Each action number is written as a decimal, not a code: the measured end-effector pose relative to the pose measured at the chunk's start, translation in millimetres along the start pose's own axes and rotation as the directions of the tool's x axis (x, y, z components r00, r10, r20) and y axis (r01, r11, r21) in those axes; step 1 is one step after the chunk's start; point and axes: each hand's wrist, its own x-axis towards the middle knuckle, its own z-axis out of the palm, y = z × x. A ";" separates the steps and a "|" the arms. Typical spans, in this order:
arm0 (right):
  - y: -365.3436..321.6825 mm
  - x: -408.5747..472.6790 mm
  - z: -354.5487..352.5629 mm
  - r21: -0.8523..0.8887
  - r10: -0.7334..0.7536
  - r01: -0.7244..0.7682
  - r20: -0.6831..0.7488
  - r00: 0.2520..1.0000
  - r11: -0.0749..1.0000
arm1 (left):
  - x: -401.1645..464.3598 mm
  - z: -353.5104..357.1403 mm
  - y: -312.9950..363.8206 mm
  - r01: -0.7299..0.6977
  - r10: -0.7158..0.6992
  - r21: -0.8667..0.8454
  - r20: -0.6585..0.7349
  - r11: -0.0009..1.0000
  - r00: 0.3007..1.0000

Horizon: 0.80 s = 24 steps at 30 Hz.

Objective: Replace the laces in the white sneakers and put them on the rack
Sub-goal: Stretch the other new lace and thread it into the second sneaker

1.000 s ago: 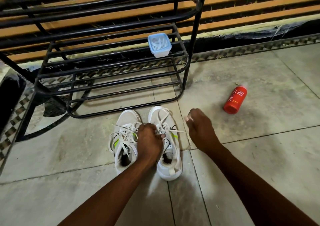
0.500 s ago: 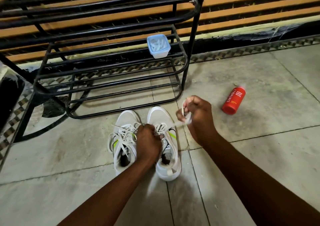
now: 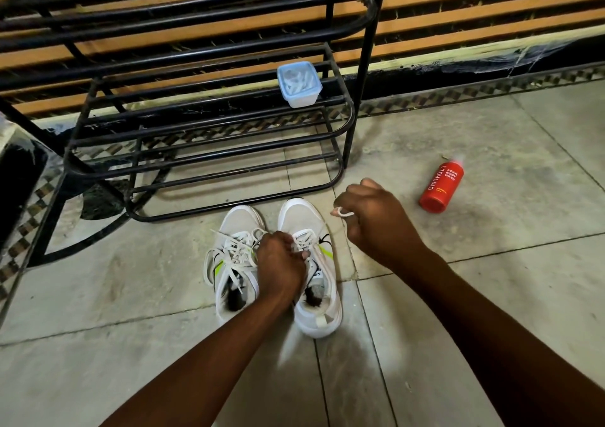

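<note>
My left hand [image 3: 281, 262] clamps right sneaker [image 3: 311, 269] tongue; my right hand [image 3: 376, 226] pinches lace [image 3: 342, 212]. Risk: hard pull drags unpinned shoe, or lace snags in eyelet.

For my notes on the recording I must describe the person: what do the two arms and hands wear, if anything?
Nothing is worn that the picture shows. The left hand and the right hand are bare: no gloves, rings, watch or bracelet visible. Both forearms are bare too, with no sleeve up to the picture's lower edge.
</note>
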 end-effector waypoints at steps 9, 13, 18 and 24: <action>-8.3 1.5 -20.3 -0.007 -0.008 0.007 -0.029 1.000 1.000 | 1.7 1.0 -2.1 -0.019 0.018 0.019 0.011 1.000 1.000; -8.8 3.6 -19.9 -0.022 0.052 -0.053 -0.010 0.999 0.998 | 1.3 -0.4 -1.1 -0.041 0.040 0.042 0.017 0.998 0.999; 1.4 2.8 -25.7 0.083 0.125 -0.123 -0.017 0.992 0.989 | -4.7 -16.6 21.2 -0.007 0.007 -0.006 -0.032 1.000 0.999; 8.0 -7.3 -22.1 0.174 0.184 -0.153 -0.177 0.967 0.973 | 3.8 -36.6 61.7 -0.217 0.297 -0.292 0.265 0.931 0.917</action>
